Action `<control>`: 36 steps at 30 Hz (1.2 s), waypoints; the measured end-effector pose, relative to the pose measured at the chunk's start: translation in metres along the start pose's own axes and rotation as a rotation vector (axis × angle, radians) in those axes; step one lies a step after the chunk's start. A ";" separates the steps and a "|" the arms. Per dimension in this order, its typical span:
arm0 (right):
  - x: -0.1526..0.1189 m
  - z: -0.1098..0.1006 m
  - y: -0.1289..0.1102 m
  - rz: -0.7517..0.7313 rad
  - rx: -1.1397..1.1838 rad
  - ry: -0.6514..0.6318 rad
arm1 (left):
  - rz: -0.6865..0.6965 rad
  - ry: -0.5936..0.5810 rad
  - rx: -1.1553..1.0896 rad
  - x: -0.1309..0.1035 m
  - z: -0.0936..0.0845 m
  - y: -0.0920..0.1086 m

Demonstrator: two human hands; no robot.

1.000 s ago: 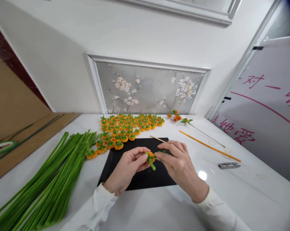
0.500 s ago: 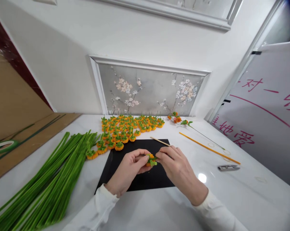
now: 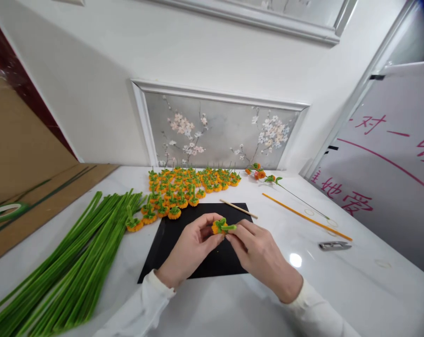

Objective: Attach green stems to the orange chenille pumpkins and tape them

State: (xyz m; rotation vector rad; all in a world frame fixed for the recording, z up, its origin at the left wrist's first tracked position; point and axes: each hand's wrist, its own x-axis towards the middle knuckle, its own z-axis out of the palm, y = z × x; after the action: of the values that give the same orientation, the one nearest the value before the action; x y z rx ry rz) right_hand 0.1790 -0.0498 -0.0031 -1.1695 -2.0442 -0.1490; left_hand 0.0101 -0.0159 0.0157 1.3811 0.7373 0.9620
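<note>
Above a black mat (image 3: 212,269), an orange flower with green leaves and a short green stem (image 3: 220,226) is held between both hands. My left hand (image 3: 194,245) pinches it from the left with thumb and fingers. From the right, the closed fingertips of my right hand (image 3: 259,250) grip the flower's lower right side, by the green stem. A thin wooden stick (image 3: 239,208) lies on the mat's back right edge. Many similar orange flowers (image 3: 174,213) stand in rows behind and left of the mat.
Green fuzzy stems (image 3: 81,262) are piled on the left, near green tape (image 3: 4,213) on cardboard (image 3: 50,199). To the right on the white table (image 3: 289,299) lie an orange strip (image 3: 305,215), small snips (image 3: 334,245) and a finished flower stem (image 3: 303,201).
The held flower has turned, its green stem now pointing right rather than down. My right fingers have shifted slightly downward around it, and more of the wooden stick shows.
</note>
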 end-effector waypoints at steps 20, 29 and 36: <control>0.000 0.001 0.005 0.086 0.124 0.031 | -0.117 0.008 -0.019 0.000 -0.003 0.002; 0.007 0.003 -0.010 0.740 1.065 -0.095 | 0.020 -0.039 0.109 0.001 -0.006 -0.001; 0.010 0.002 -0.014 0.866 1.224 -0.022 | 0.012 -0.074 0.047 0.001 -0.005 0.000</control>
State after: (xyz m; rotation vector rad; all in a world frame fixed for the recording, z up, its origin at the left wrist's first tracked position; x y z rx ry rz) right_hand 0.1641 -0.0493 0.0056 -1.0402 -1.0472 1.3200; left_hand 0.0061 -0.0127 0.0158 1.4557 0.7012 0.9029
